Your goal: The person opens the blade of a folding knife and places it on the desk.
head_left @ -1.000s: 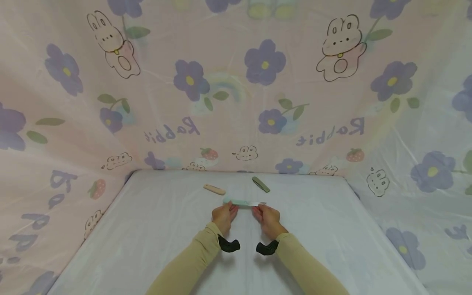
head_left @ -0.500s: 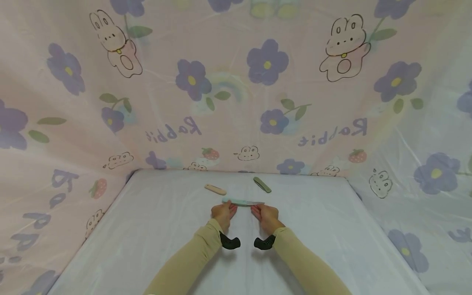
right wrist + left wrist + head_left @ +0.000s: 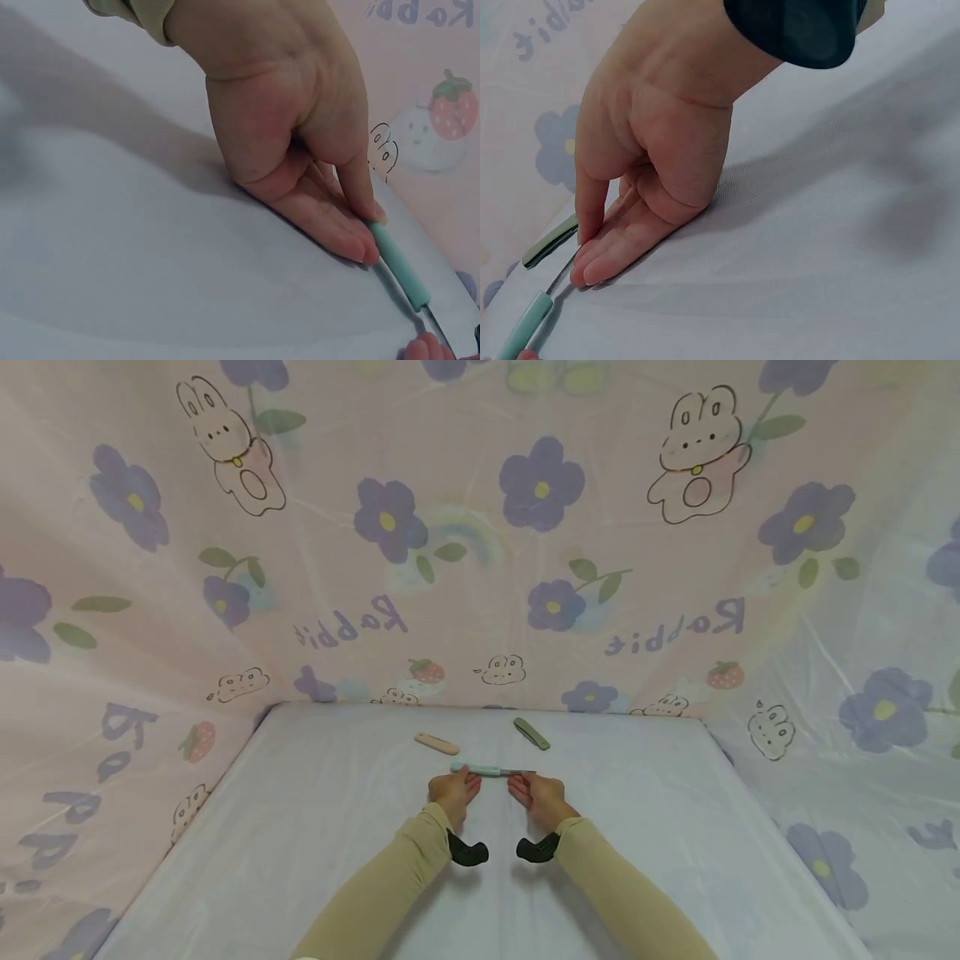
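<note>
Between both hands, low over the white surface, lies a knife with a mint-green handle (image 3: 480,769) and its slim metal blade out to the right. My left hand (image 3: 453,795) pinches the handle's far end between thumb and fingers. My right hand (image 3: 546,797) pinches the blade near its tip, which its fingers partly hide. The left wrist view looks across at the right hand (image 3: 660,142) on the blade, the handle (image 3: 529,322) in the lower left corner. In the right wrist view the left hand (image 3: 281,112) holds the handle (image 3: 401,266), thumb on top.
Just beyond the hands, a beige folded knife (image 3: 437,743) lies to the left and an olive-green folded knife (image 3: 532,734) to the right. The white table (image 3: 300,860) is enclosed at the back and sides by a printed curtain (image 3: 480,568).
The blade has turned from showing a broad bright face to a thin, darker line. Both hands have shifted very slightly leftward, still holding the knife. The two folded knives stay put.
</note>
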Demonstrator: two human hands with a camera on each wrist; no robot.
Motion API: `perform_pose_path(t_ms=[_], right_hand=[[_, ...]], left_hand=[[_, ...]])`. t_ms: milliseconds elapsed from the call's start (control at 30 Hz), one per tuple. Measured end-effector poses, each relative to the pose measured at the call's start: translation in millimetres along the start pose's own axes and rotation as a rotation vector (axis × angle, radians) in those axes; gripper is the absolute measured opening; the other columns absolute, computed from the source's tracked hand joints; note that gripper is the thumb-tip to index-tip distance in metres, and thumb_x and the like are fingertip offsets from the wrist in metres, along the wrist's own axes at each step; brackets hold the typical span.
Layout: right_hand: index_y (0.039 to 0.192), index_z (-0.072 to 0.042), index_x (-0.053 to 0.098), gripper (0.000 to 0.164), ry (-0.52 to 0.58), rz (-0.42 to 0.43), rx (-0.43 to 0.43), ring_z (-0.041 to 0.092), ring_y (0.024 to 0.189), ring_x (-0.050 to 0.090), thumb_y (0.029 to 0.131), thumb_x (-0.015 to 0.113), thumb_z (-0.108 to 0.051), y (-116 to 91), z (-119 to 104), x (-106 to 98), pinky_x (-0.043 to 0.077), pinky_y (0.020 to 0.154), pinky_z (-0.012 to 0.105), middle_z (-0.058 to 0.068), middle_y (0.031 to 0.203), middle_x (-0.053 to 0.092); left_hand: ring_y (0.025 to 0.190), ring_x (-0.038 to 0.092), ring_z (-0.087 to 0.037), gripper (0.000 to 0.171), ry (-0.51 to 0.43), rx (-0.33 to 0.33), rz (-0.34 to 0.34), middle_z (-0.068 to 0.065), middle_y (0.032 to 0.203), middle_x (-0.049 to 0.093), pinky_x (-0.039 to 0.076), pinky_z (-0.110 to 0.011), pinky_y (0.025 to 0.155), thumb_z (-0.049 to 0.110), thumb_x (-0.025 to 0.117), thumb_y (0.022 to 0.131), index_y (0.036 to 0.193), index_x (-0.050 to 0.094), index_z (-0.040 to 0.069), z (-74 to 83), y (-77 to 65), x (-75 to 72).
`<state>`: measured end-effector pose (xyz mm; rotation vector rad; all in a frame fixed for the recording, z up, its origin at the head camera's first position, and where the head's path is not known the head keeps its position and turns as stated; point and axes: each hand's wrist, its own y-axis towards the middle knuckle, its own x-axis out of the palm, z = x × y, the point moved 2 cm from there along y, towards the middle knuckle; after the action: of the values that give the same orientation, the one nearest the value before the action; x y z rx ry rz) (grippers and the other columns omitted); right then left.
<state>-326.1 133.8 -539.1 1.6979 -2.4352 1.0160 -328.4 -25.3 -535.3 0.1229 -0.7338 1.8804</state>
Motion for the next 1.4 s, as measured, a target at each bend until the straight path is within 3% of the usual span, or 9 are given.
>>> perform_pose_path(t_ms=[333, 667, 800, 1100, 1400], right_hand=[[0.116, 0.014, 0.051, 0.028, -0.050, -0.012, -0.019, 0.024, 0.082, 0.068, 0.093, 0.052, 0.000, 0.3, 6.3, 2.2, 0.054, 0.077, 0.034, 0.019, 0.085, 0.067], [0.119, 0.012, 0.050, 0.030, -0.099, -0.044, -0.002, 0.026, 0.085, 0.067, 0.095, 0.051, -0.006, -1.7, 4.4, -1.0, 0.054, 0.077, 0.035, 0.021, 0.093, 0.067], [0.119, 0.012, 0.049, 0.032, -0.131, -0.074, 0.000, 0.028, 0.086, 0.067, 0.095, 0.052, -0.009, -4.7, 2.3, -2.1, 0.053, 0.078, 0.037, 0.024, 0.097, 0.066], [0.118, 0.010, 0.049, 0.033, -0.148, -0.113, -0.002, 0.029, 0.090, 0.066, 0.096, 0.049, -0.014, -6.5, -0.5, -4.0, 0.052, 0.081, 0.037, 0.026, 0.106, 0.063], [0.117, 0.013, 0.050, 0.034, -0.138, -0.156, -0.029, 0.028, 0.087, 0.067, 0.096, 0.049, -0.014, -3.8, 0.7, -4.3, 0.053, 0.079, 0.036, 0.026, 0.104, 0.063]], left_hand=[[0.094, 0.062, -0.038, 0.027, 0.055, 0.048, -0.019, -0.035, 0.103, 0.059, 0.053, -0.041, 0.079, 0.001, 0.055, 0.092, 0.110, 0.049, -0.018, -1.7, -2.0, -6.3], [0.082, 0.067, -0.031, 0.028, 0.067, 0.041, -0.023, -0.030, 0.093, 0.064, 0.056, -0.037, 0.073, 0.004, 0.059, 0.091, 0.107, 0.051, -0.017, 3.4, -9.8, -8.2], [0.086, 0.066, -0.033, 0.028, 0.081, 0.023, -0.028, -0.031, 0.098, 0.063, 0.055, -0.037, 0.075, 0.004, 0.056, 0.092, 0.109, 0.051, -0.017, 4.4, -10.9, -7.6], [0.099, 0.061, -0.038, 0.033, 0.104, 0.008, -0.046, -0.034, 0.109, 0.058, 0.052, -0.040, 0.082, 0.007, 0.053, 0.095, 0.117, 0.048, -0.017, 2.5, -8.3, -8.2], [0.094, 0.064, -0.031, 0.035, 0.113, -0.020, -0.083, -0.029, 0.107, 0.060, 0.053, -0.037, 0.081, 0.010, 0.056, 0.094, 0.117, 0.050, -0.014, 8.8, 3.3, -17.5]])
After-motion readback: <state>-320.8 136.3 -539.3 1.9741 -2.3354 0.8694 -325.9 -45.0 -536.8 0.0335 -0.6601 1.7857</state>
